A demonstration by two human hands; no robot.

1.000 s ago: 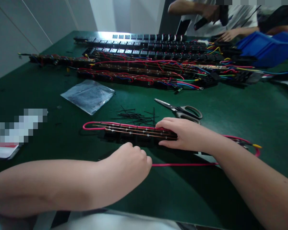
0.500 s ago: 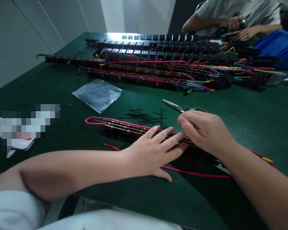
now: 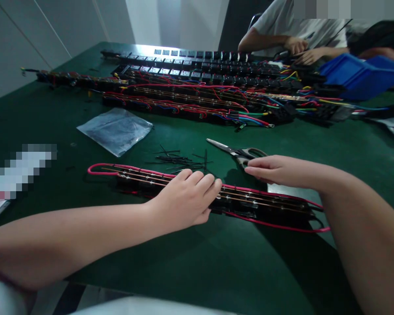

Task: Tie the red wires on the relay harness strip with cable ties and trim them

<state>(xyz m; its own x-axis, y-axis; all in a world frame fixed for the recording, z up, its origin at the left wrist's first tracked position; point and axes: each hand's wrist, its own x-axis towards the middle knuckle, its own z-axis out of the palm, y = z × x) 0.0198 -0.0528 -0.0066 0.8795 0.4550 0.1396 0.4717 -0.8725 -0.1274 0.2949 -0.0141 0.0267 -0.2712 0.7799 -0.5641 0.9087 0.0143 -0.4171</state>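
A black strip (image 3: 269,205) with copper bars and pins along its top lies across the table in front of me. A red wire (image 3: 101,165) runs along it, looping past both ends, with dark ties around it. My left hand (image 3: 188,197) is closed over the middle of the strip, fingers curled across the bars. Scissors (image 3: 231,151) with dark handles lie behind the strip, blades pointing left and slightly apart. At their lower handle, my right hand (image 3: 272,169) has its fingers pressed together on it; the grip is partly hidden.
Several loose black cable ties (image 3: 180,162) lie behind the strip, beside a clear plastic bag (image 3: 116,131). Farther back are rows of wired black strips (image 3: 170,103) and a blue bin (image 3: 357,74). A co-worker's hands (image 3: 302,50) are beyond them. A blurred white item (image 3: 16,175) is at left.
My left hand has gone from flat with spread fingers to curled around the strip. My right hand has moved off the strip to the scissors' handle. The view has shifted to the right.
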